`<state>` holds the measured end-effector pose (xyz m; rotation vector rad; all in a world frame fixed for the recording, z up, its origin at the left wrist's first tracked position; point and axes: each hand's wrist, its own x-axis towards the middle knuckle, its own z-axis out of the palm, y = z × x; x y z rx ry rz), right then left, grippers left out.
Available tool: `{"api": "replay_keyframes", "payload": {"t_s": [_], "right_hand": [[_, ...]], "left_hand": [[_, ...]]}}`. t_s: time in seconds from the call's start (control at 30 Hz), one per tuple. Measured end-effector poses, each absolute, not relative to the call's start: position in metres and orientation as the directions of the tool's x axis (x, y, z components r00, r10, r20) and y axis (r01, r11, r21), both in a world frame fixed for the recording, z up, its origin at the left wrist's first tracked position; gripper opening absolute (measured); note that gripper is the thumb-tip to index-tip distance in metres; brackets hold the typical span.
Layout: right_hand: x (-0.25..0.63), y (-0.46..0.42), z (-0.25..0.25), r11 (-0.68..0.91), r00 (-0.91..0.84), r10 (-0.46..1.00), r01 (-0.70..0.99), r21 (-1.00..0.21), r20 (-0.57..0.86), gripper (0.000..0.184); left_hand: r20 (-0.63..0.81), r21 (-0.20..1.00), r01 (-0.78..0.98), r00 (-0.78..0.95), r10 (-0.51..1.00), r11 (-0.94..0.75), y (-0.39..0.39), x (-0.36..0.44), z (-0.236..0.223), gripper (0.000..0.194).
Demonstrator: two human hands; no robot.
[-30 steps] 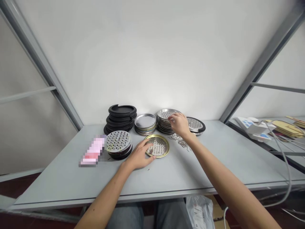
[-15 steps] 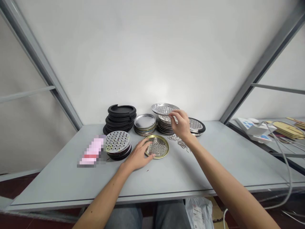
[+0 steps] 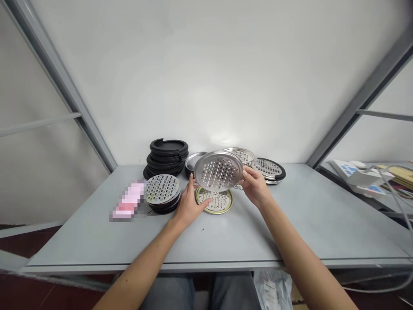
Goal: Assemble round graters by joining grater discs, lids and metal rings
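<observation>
My right hand (image 3: 256, 186) pinches the right edge of a round metal grater plate (image 3: 219, 171), which is raised and tilted towards me. Its face is covered in small holes. My left hand (image 3: 189, 204) has its fingers apart by the plate's left edge; whether a fingertip touches it I cannot tell. Below the raised plate, a gold-rimmed grater disc (image 3: 215, 206) lies on the table, partly hidden by it. Close to my left hand stands a short stack of grater discs with black sides (image 3: 163, 189).
Black plastic rings (image 3: 168, 148) are piled at the back left. Behind the raised plate are round metal lids (image 3: 192, 160) and a stack of grater plates (image 3: 243, 156). A black-edged grater (image 3: 268, 168) lies right of them. A blurred pink item (image 3: 130, 200) lies left on the grey table (image 3: 129, 245).
My right hand has brought the grater plate from above the back stack towards me, down and tilted up. My left hand has risen off the gold-rimmed disc towards the plate's left edge.
</observation>
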<state>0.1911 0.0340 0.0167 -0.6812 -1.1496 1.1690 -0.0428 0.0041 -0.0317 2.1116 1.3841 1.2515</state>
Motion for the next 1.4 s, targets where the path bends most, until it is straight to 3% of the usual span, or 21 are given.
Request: {"api": "replay_keyframes", "payload": {"t_s": [0.17, 0.37, 0.57, 0.77, 1.03, 1.23, 1.4], "right_hand": [[0.201, 0.043, 0.002, 0.174, -0.033, 0.978, -0.418, -0.892, 0.207, 0.025], [0.199, 0.046, -0.007, -0.054, -0.158, 0.987, -0.403, -0.913, 0.011, 0.026], [0.197, 0.042, -0.013, -0.088, -0.193, 0.981, -0.301, -0.950, -0.029, 0.023], [0.193, 0.039, -0.016, 0.099, -0.014, 0.995, -0.152, -0.983, 0.103, 0.029], [0.192, 0.036, -0.017, 0.138, -0.005, 0.990, 0.059, -0.989, 0.138, 0.028], [0.192, 0.035, -0.016, 0.311, -0.017, 0.937, 0.491, -0.813, 0.348, 0.028], [0.189, 0.034, -0.017, 0.335, -0.106, 0.929, 0.648, -0.683, 0.355, 0.027]], "left_hand": [[0.524, 0.654, 0.554, 0.159, 0.837, -0.515, -0.001, -0.042, -0.022, 0.115], [0.579, 0.522, 0.621, 0.247, 0.777, -0.586, -0.006, -0.044, -0.013, 0.118], [0.507, 0.544, 0.622, 0.291, 0.812, -0.563, -0.003, -0.047, -0.016, 0.114], [0.505, 0.543, 0.644, 0.263, 0.822, -0.540, 0.000, -0.048, -0.020, 0.090], [0.388, 0.563, 0.649, 0.339, 0.857, -0.512, -0.002, -0.048, -0.020, 0.114], [0.408, 0.583, 0.632, 0.315, 0.857, -0.510, -0.004, -0.044, -0.020, 0.106], [0.376, 0.607, 0.625, 0.318, 0.870, -0.490, -0.006, -0.042, -0.018, 0.097]]}}
